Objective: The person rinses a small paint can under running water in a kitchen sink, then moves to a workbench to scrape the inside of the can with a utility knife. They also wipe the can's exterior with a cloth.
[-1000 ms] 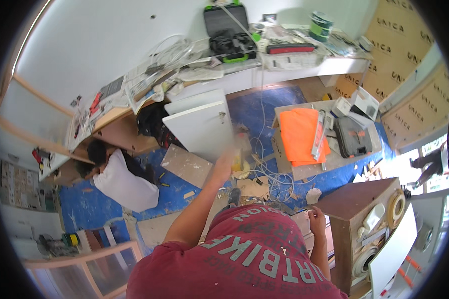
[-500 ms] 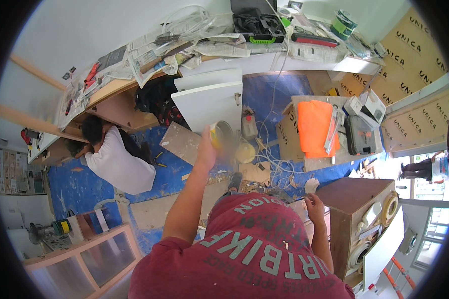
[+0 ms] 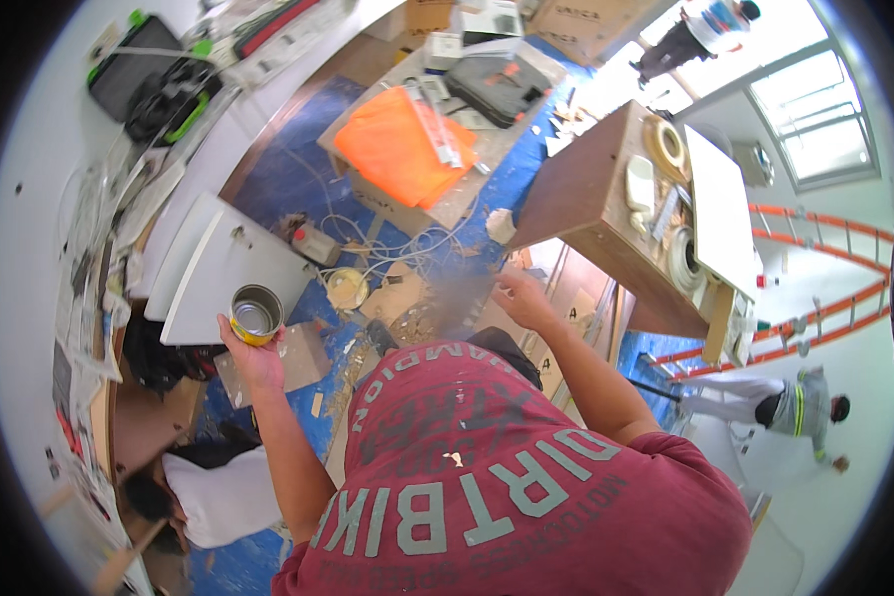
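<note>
My left hand (image 3: 255,359) is wrapped round an open-topped round tin (image 3: 256,315) with a yellow outside and a bare metal inside. The tin is tilted, so I see into it, beside a white panel (image 3: 219,273). My right hand (image 3: 523,300) is raised at the front, its fingers curled in. Whatever they hold, if anything, is hidden. Long boards (image 3: 564,288) lie just beyond and below that hand. A smudged patch left of it blurs the view.
An orange cloth (image 3: 402,144) lies on a low table with a dark tool case (image 3: 497,87). White cables (image 3: 397,243) trail over the blue floor sheet. A wooden cabinet (image 3: 591,184) and orange ladder (image 3: 824,318) stand right. One person (image 3: 219,497) crouches left; another (image 3: 800,407) walks at right.
My view has turned to the right. My left hand has swung left with the tin, whose open top now faces me. My right arm has come up and forward.
</note>
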`<state>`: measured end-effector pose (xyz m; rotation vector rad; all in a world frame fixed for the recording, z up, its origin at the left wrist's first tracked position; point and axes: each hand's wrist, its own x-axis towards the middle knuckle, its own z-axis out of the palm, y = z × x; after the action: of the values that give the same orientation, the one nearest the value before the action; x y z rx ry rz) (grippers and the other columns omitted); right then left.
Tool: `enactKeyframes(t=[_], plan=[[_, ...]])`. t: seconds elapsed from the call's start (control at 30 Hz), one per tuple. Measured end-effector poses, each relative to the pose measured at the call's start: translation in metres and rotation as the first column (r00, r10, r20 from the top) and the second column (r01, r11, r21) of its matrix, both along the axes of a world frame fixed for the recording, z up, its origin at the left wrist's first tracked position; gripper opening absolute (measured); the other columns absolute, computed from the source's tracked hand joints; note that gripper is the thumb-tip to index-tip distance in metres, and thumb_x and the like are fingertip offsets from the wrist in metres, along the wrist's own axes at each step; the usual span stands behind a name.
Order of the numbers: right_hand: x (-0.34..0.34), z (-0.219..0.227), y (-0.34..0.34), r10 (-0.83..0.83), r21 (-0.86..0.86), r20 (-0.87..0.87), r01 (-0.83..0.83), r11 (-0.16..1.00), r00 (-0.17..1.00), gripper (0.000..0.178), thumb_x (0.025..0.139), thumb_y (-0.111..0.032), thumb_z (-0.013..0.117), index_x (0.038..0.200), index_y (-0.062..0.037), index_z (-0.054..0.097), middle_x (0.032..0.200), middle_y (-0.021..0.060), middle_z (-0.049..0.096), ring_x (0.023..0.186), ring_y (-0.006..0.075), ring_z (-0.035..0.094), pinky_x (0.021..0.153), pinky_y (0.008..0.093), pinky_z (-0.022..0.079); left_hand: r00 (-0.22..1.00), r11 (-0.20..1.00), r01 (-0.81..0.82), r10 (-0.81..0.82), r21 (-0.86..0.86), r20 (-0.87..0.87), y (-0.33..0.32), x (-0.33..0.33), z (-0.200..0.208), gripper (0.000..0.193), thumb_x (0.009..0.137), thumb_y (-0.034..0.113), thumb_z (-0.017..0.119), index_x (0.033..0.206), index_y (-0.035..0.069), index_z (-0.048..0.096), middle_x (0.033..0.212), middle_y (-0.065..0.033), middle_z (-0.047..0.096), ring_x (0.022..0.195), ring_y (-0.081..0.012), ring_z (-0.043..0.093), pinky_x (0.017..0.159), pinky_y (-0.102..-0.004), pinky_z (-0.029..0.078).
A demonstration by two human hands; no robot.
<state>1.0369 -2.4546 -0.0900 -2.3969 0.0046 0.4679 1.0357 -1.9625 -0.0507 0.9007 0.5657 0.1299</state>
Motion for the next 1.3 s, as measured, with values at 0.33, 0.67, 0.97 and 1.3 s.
enactKeyframes(t=[0.33,0.67,0.97,1.3], plan=[[-0.058,-0.026,-0.083,-0.255,-0.008,-0.027,0.255,0.967,0.967,0.044,0.096,-0.035,0.066,0.132,-0.009,0.069,0.116,0.0214,0.074,0.103,0.0392,0.072,0.091,0.047,0.056,0.954,0.946,0.296,-0.287,0.128,-0.086,-0.131,0.08,0.016,0.057,0.105,0.062,0.048,0.115,0.009,0.064,0.085,-0.0062,0.072,0.067,-0.0203,0.068,0.059,-0.0319,0.053],[-0.095,-0.065,-0.181,-0.587,-0.003,-0.068,0.588,0.809,0.807,0.046,0.096,-0.031,0.067,0.135,-0.0062,0.065,0.129,0.0237,0.068,0.117,0.0407,0.066,0.102,0.0484,0.052,0.771,0.732,0.637,-0.597,0.243,-0.223,-0.271,0.134,0.008,0.058,0.104,0.064,0.048,0.13,0.013,0.059,0.104,-0.0035,0.069,0.082,-0.0164,0.066,0.062,-0.0312,0.049],[-0.191,-0.142,-0.236,-0.878,0.18,-0.01,0.865,0.469,0.478,0.047,0.094,-0.032,0.069,0.135,-0.0086,0.067,0.122,0.0226,0.072,0.113,0.0379,0.069,0.098,0.0449,0.054,0.393,0.331,0.865,-0.914,0.378,-0.1,-0.432,0.178,0.024,0.056,0.107,0.061,0.044,0.124,0.009,0.061,0.09,-0.0038,0.069,0.074,-0.0163,0.067,0.061,-0.0297,0.051],[-0.365,-0.257,-0.141,-0.941,-0.129,-0.324,0.99,-0.061,-0.1,0.034,0.092,-0.032,0.067,0.116,-0.0106,0.078,0.104,0.015,0.077,0.084,0.0249,0.073,0.074,0.039,0.059,0.146,0.059,0.914,-0.971,0.4,-0.191,-0.483,0.175,0.022,0.052,0.111,0.053,0.04,0.134,0.008,0.056,0.103,-0.0053,0.069,0.087,-0.0176,0.067,0.07,-0.0308,0.053]])
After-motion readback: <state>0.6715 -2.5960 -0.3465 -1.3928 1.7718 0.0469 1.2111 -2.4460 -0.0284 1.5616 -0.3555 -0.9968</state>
